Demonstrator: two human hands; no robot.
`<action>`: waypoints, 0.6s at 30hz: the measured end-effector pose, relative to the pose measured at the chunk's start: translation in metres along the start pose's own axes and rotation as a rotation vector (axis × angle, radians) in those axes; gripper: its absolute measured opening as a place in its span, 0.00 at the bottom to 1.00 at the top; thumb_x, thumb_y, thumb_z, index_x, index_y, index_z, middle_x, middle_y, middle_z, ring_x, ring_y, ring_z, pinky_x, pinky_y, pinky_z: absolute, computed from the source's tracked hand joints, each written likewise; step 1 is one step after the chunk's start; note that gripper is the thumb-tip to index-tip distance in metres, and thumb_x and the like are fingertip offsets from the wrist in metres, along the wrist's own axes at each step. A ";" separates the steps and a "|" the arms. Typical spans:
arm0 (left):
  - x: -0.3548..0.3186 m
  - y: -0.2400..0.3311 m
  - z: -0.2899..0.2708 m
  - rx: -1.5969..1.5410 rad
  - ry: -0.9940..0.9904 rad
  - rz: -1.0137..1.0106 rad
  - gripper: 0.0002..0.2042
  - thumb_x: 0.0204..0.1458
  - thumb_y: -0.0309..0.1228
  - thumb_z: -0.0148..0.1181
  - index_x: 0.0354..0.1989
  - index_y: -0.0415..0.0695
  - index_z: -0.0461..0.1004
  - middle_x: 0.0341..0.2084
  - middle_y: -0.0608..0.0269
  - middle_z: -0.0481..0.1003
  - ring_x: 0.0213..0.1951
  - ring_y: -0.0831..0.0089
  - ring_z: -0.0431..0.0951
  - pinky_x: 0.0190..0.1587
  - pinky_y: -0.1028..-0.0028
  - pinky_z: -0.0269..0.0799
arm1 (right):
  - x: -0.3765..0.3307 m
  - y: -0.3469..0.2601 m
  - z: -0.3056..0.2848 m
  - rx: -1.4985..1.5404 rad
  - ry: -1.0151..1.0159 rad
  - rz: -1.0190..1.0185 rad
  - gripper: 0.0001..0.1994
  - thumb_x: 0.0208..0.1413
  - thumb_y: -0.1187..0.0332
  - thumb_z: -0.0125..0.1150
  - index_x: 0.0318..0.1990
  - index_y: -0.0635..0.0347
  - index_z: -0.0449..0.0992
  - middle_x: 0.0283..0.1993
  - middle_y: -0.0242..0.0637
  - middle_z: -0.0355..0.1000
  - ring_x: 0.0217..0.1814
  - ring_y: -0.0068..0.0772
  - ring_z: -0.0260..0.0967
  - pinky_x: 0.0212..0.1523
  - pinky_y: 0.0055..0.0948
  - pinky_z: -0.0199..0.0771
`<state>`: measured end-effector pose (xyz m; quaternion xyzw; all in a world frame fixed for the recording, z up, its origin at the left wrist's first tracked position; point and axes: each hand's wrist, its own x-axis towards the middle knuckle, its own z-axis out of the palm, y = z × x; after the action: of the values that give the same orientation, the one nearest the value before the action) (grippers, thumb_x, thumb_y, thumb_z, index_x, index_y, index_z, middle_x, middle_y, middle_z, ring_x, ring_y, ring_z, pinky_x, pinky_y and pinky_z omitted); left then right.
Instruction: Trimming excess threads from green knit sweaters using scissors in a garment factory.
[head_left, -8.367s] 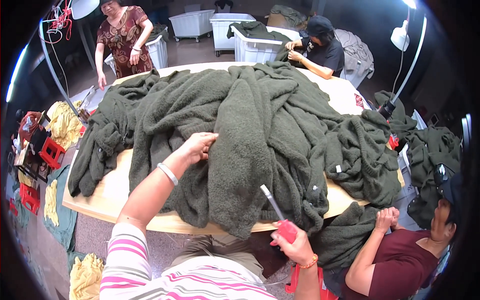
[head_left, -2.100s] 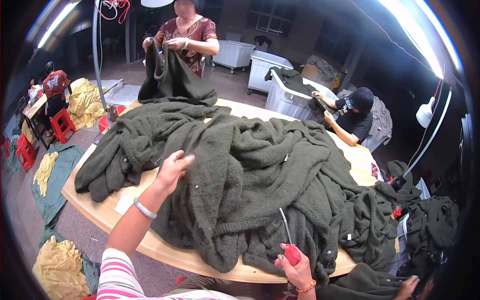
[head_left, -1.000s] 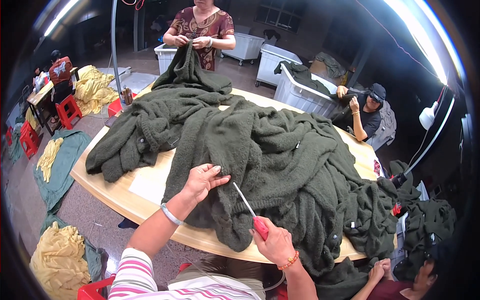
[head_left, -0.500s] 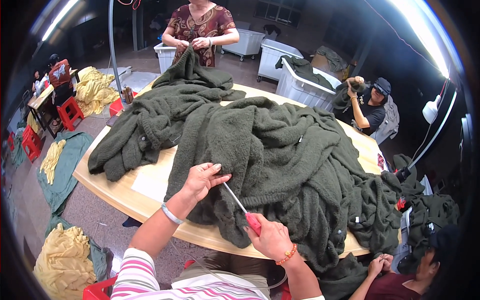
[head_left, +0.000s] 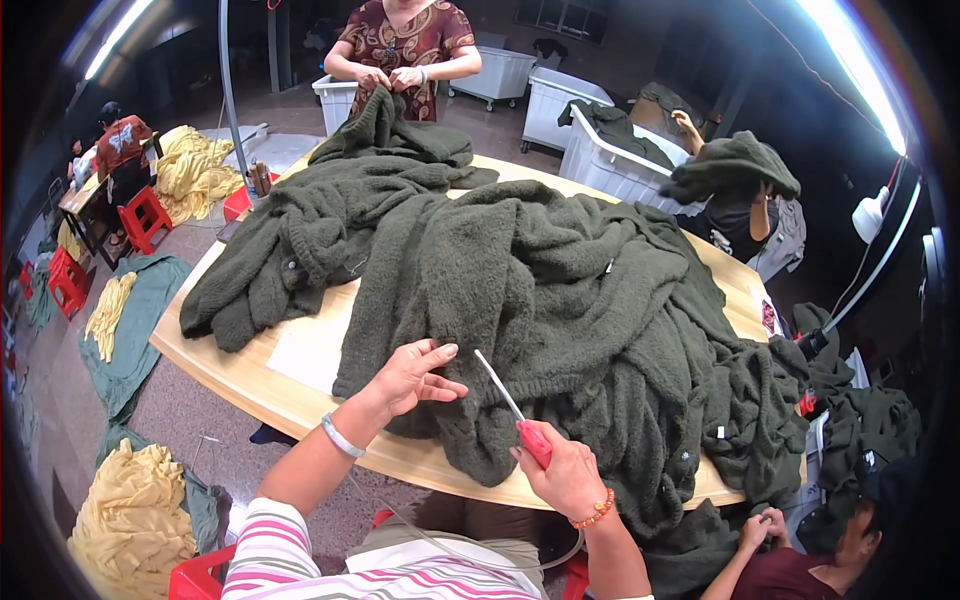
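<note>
A big heap of dark green knitted garments point(head_left: 560, 290) covers a round wooden table point(head_left: 260, 385). My left hand point(head_left: 412, 374) lies on the near edge of one garment, thumb and fingers pinching the knit. My right hand point(head_left: 565, 475) grips a red-handled tool point(head_left: 512, 412) whose thin metal tip points up-left at the knit just right of my left hand. A thin hose runs from the tool down past my lap.
A person point(head_left: 405, 45) stands at the table's far side handling a green garment. Another person point(head_left: 735, 195) sits at the right lifting a garment; a third point(head_left: 800, 545) sits at the lower right. White bins point(head_left: 610, 160) stand behind. Yellow cloth piles point(head_left: 130, 520) and red stools point(head_left: 150, 215) are on the left floor.
My left hand has slid along the garment's near edge to pinch it, and my right hand has brought the tool's tip closer. The seated person at the right has raised a garment overhead.
</note>
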<state>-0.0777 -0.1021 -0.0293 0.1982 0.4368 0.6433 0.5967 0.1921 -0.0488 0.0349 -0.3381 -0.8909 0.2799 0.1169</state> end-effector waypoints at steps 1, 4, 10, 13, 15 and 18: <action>0.000 -0.005 -0.002 -0.040 0.004 0.012 0.12 0.60 0.38 0.57 0.44 0.42 0.70 0.39 0.59 0.76 0.36 0.55 0.83 0.33 0.70 0.83 | -0.002 0.002 0.000 0.002 0.009 0.007 0.17 0.54 0.60 0.64 0.50 0.55 0.73 0.32 0.49 0.76 0.35 0.55 0.75 0.37 0.44 0.75; 0.004 -0.016 -0.007 -0.131 0.016 0.070 0.11 0.61 0.35 0.55 0.44 0.39 0.71 0.40 0.55 0.76 0.40 0.54 0.82 0.40 0.66 0.83 | -0.007 0.001 0.001 -0.010 0.003 0.020 0.18 0.54 0.59 0.64 0.49 0.54 0.73 0.31 0.49 0.76 0.35 0.56 0.75 0.37 0.45 0.75; 0.010 -0.023 -0.002 -0.188 -0.004 0.232 0.09 0.63 0.31 0.51 0.39 0.36 0.71 0.40 0.53 0.76 0.44 0.50 0.80 0.50 0.58 0.79 | -0.019 -0.005 0.001 -0.140 -0.038 0.029 0.15 0.56 0.58 0.60 0.49 0.51 0.72 0.27 0.47 0.76 0.32 0.54 0.76 0.37 0.49 0.74; 0.010 -0.026 -0.008 -0.193 -0.007 0.239 0.10 0.63 0.30 0.51 0.42 0.35 0.72 0.42 0.51 0.76 0.44 0.51 0.80 0.50 0.57 0.79 | -0.022 -0.006 0.000 -0.124 -0.065 0.037 0.15 0.56 0.58 0.59 0.49 0.51 0.72 0.27 0.47 0.76 0.31 0.54 0.75 0.36 0.49 0.73; 0.008 -0.024 -0.008 -0.173 0.003 0.229 0.10 0.64 0.31 0.50 0.43 0.35 0.71 0.42 0.50 0.77 0.44 0.51 0.80 0.51 0.57 0.78 | -0.024 0.000 0.005 -0.143 -0.129 -0.016 0.15 0.56 0.60 0.60 0.49 0.52 0.72 0.27 0.47 0.76 0.31 0.54 0.75 0.34 0.48 0.74; -0.002 -0.017 0.005 -0.166 0.071 0.188 0.12 0.63 0.35 0.53 0.43 0.36 0.71 0.40 0.53 0.77 0.37 0.59 0.82 0.41 0.67 0.82 | -0.022 -0.004 -0.003 -0.049 -0.047 0.032 0.16 0.55 0.59 0.61 0.49 0.52 0.73 0.30 0.50 0.76 0.34 0.55 0.75 0.37 0.46 0.75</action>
<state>-0.0628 -0.1042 -0.0398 0.1653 0.3826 0.7369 0.5322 0.2079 -0.0651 0.0396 -0.3486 -0.8944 0.2676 0.0830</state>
